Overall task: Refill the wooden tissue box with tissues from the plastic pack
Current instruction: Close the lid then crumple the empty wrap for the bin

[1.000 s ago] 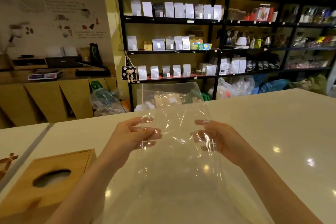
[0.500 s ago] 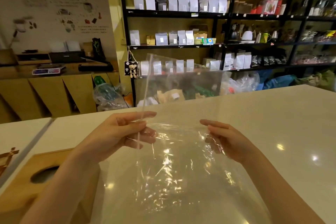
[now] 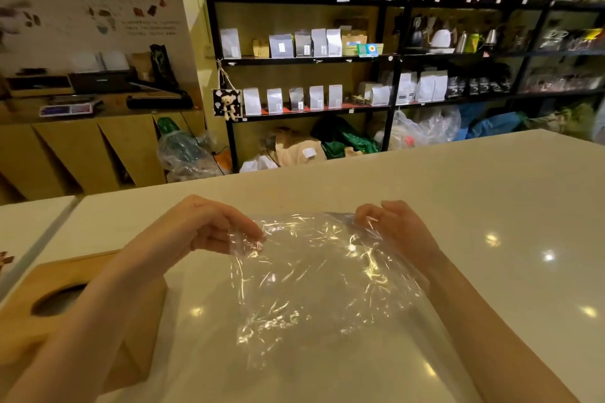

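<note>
A clear, crinkled plastic pack (image 3: 314,278) hangs low over the white counter (image 3: 491,199), folded down and empty as far as I can see. My left hand (image 3: 212,226) pinches its upper left edge and my right hand (image 3: 389,226) pinches its upper right edge. The wooden tissue box (image 3: 39,298) lies at the lower left under my left forearm, its oval slot facing up. No tissues are visible.
Black shelves (image 3: 393,56) with white pouches and kettles stand behind the counter. Plastic bags (image 3: 186,154) lie on the floor. A wooden side counter (image 3: 82,141) with a scale is at the left. A seam in the counter runs at the far left.
The plastic pack was held up tall and flat; both hands have folded its top edge down and lowered it toward the counter, so it is now crumpled.
</note>
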Motion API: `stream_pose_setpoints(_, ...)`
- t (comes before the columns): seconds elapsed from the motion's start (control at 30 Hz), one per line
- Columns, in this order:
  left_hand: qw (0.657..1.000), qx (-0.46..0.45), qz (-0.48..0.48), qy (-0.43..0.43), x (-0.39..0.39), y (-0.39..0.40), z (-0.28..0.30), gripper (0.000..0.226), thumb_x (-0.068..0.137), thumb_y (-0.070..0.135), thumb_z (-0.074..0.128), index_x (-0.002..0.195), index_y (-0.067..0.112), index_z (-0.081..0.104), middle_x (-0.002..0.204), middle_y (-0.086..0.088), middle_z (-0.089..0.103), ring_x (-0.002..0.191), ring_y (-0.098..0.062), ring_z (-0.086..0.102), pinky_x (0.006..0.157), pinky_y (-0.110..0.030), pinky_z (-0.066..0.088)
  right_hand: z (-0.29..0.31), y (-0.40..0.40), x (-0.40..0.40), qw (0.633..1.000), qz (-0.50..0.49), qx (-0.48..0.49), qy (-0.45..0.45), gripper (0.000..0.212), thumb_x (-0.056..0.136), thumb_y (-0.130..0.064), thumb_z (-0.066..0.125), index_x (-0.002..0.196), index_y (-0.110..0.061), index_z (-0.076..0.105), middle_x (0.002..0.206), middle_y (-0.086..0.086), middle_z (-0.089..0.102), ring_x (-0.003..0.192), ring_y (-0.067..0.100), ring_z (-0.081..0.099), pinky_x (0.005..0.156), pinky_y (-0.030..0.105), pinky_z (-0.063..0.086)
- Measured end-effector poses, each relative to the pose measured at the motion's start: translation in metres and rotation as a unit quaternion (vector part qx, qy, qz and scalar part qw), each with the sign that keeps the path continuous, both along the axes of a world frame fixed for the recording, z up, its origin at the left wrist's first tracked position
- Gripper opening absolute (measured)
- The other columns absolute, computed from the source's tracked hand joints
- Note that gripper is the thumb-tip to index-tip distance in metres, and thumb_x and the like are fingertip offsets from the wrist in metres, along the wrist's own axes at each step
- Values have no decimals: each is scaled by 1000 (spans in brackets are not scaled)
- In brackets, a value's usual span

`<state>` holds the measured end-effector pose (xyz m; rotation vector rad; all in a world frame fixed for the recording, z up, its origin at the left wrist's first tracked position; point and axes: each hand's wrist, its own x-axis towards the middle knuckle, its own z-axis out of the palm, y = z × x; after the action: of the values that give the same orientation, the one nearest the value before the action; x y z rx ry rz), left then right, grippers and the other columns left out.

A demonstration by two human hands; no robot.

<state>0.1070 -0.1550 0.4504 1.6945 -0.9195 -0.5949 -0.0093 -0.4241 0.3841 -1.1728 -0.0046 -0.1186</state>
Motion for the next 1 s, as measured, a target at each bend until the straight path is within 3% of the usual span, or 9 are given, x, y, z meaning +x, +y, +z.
stream_pose_setpoints(0.1, 992, 92, -88, 19, -5, 5, 5, 56, 53, 47, 76, 105, 30, 70, 92, -6, 76, 86, -27, 72, 67, -25, 59, 0, 7, -2, 995, -13, -89, 33, 33, 69, -8, 66, 101, -17, 62, 78, 3, 64, 58, 15, 64, 47, 25, 51)
stream_pose_setpoints(0.2, 984, 125, -98, 80, -13, 0, -1, 76, 44, 62, 77, 115, 45, 55, 101, -4, 75, 79, -21, 73, 64, -26, 59, -1, 10, -3, 988, 10, -144, 59, 47, 77, 4, 54, 116, -21, 58, 71, 1, 68, 56, 14, 62, 45, 25, 49)
stream_pose_setpoints(0.37, 979, 193, -50, 38, -36, -24, -32, 40, 72, 41, 67, 109, 25, 67, 89, 0, 74, 74, -22, 66, 77, -44, 54, 6, 24, -6, 982, 64, -167, 64, 51, 80, 9, 50, 123, -18, 55, 77, 3, 73, 59, 13, 64, 45, 23, 50)
stream_pose_setpoints(0.47, 985, 123, -47, 109, -48, -20, -44, 29, 75, 20, 71, 103, 13, 69, 83, -4, 76, 71, -19, 68, 68, -32, 53, 8, 30, -5, 990, 83, -77, 83, 37, 78, -12, 64, 115, -13, 61, 80, 4, 73, 66, 13, 67, 54, 22, 54)
stream_pose_setpoints(0.57, 970, -13, 23, 240, -62, -6, -48, 24, 71, 14, 63, 92, 16, 74, 79, -7, 76, 63, -15, 71, 58, -26, 58, 2, 40, -4, 976, 88, 168, 109, 48, 75, -39, 63, 110, -5, 63, 96, 10, 68, 83, 21, 68, 71, 30, 56)
stream_pose_setpoints(0.73, 935, -138, 141, 296, -99, 32, -60, 26, 76, 12, 57, 101, 11, 64, 74, -5, 76, 61, -14, 72, 51, -28, 59, -17, 77, -34, 970, 165, 132, 120, 81, 74, -65, 49, 128, -6, 53, 118, 16, 61, 111, 31, 54, 100, 44, 40)
stream_pose_setpoints(0.83, 933, -147, 195, 266, -130, 61, -70, 10, 86, 7, 52, 89, 10, 61, 59, 2, 73, 52, -7, 68, 49, -25, 57, -17, 120, -79, 970, 168, 129, 123, 72, 76, -54, 53, 133, -11, 47, 101, 17, 68, 87, 30, 66, 74, 43, 50)
stream_pose_setpoints(0.93, 937, -145, 205, 243, -173, 100, -92, 12, 87, 7, 53, 94, 13, 61, 66, 0, 75, 57, -10, 71, 47, -22, 56, -38, 174, -132, 990, 101, 32, 97, 39, 88, -5, 49, 126, -12, 48, 67, 1, 73, 56, 12, 69, 45, 25, 53)
stream_pose_setpoints(1.0, 945, -128, 203, 221, -191, 118, -105, 20, 84, 15, 59, 103, 15, 63, 78, -4, 77, 68, -15, 72, 62, -29, 58, -54, 183, -155, 995, 53, -21, 82, 42, 87, 9, 46, 119, -16, 54, 64, -2, 72, 54, 7, 66, 45, 16, 51)
